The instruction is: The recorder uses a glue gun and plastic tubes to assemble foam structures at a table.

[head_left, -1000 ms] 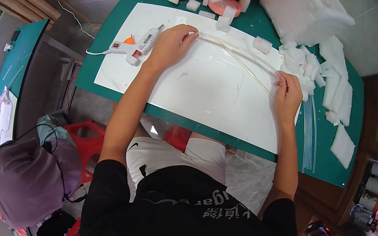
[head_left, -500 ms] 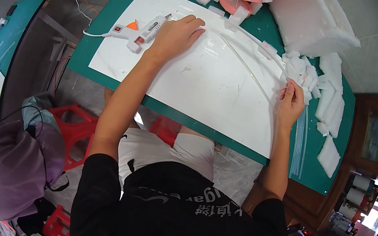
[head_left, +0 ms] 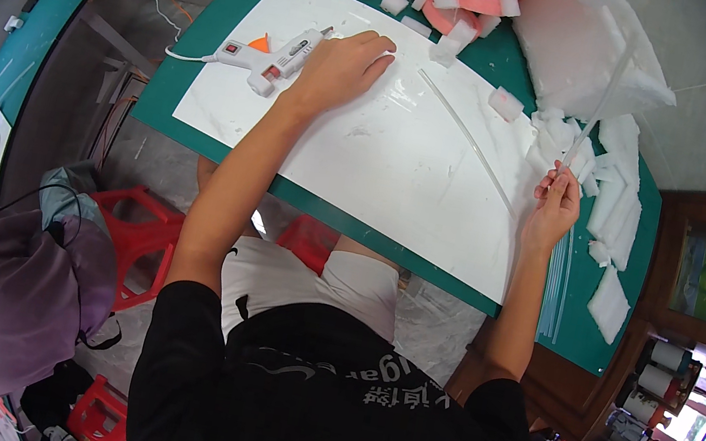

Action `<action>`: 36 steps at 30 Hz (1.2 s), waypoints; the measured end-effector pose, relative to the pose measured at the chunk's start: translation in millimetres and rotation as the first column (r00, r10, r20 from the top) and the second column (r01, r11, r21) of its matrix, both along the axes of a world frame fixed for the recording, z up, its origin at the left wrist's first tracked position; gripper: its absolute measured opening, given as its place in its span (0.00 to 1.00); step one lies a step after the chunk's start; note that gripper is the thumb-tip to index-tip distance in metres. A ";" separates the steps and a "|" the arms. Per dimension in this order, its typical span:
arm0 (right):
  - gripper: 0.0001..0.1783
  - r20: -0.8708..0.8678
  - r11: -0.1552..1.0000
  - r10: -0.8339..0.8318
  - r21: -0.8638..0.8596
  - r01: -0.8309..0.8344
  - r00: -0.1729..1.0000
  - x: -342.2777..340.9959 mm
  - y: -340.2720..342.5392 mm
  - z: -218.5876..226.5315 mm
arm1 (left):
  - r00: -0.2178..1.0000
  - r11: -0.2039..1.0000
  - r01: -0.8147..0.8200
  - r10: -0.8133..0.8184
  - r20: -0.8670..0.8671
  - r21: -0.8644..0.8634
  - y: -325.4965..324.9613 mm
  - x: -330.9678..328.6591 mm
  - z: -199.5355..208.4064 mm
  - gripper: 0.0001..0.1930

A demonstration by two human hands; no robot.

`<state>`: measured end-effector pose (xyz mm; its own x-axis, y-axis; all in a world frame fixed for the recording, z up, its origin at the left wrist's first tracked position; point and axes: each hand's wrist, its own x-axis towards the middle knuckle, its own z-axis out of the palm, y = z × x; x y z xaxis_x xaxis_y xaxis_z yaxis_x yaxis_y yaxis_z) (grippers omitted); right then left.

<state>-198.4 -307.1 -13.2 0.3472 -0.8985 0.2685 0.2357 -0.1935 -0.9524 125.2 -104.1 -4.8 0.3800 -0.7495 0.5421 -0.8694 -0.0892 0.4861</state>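
My right hand (head_left: 555,202) pinches the lower end of a long, clear glue stick (head_left: 602,104), which points up and away over the white foam scraps. Flat on the white board (head_left: 379,178), a similar clear glue stick (head_left: 467,139) lies slantwise between my hands. My left hand (head_left: 348,71) rests at the board's far part, thumb apart from its loosely bent fingers, and nothing shows in it. Just left of that hand lies a white glue gun (head_left: 270,60) with an orange part and a cord running left.
Pink rings and white foam pieces (head_left: 467,0) are heaped at the far edge of the green table (head_left: 215,36). A large white foam bundle (head_left: 581,53) stands far right. More clear sticks (head_left: 558,280) lie right of the board. A person (head_left: 28,295) sits left near red stools (head_left: 143,240).
My right hand has moved slightly right, swinging the glue stick from lying across the board's far edge to pointing up and away. My left hand has hardly moved.
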 end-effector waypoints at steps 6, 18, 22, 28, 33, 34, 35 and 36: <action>0.07 -0.376 0.844 -0.227 -0.536 -0.011 0.899 10.9 20.4 2.7 | 0.947 0.996 0.085 -0.080 -0.312 0.001 2.5 -9.5 13.6 0.18; 0.06 -0.442 0.686 -0.326 -0.719 -0.113 0.835 16.9 39.6 23.6 | 0.093 0.647 0.615 -0.627 -0.774 -0.450 6.5 19.8 9.4 0.12; 0.06 -0.469 0.672 -0.293 -0.721 -0.170 0.833 16.9 41.6 19.2 | 0.053 0.654 0.587 -0.619 -0.784 -0.477 8.3 23.4 9.9 0.16; 0.06 -0.468 0.705 -0.301 -0.696 -0.136 0.831 13.9 42.5 19.9 | 0.265 0.823 0.385 -0.533 -0.804 -0.419 5.4 9.3 15.7 0.09; 0.07 -0.480 0.706 -0.324 -0.696 -0.129 0.815 14.3 39.7 16.7 | 0.367 0.850 0.381 -0.500 -0.784 -0.364 3.8 11.1 13.9 0.06; 0.07 -0.493 0.725 -0.333 -0.679 -0.116 0.804 13.5 39.7 15.8 | 0.378 0.850 0.402 -0.493 -0.784 -0.341 2.9 11.8 12.0 0.06; 0.07 -0.499 0.725 -0.335 -0.678 -0.120 0.799 12.7 39.4 15.3 | 0.388 0.846 0.431 -0.489 -0.781 -0.315 2.4 12.5 10.4 0.07; 0.07 -0.516 0.739 -0.333 -0.663 -0.121 0.790 12.2 39.1 14.9 | 0.344 0.827 0.462 -0.500 -0.795 -0.321 1.8 13.1 9.0 0.07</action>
<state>-186.2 -268.0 1.7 0.5447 -0.6222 0.5623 -0.3632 -0.7794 -0.5106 138.3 -102.3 4.2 0.2278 -0.9490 0.2180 0.0573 0.2365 0.9699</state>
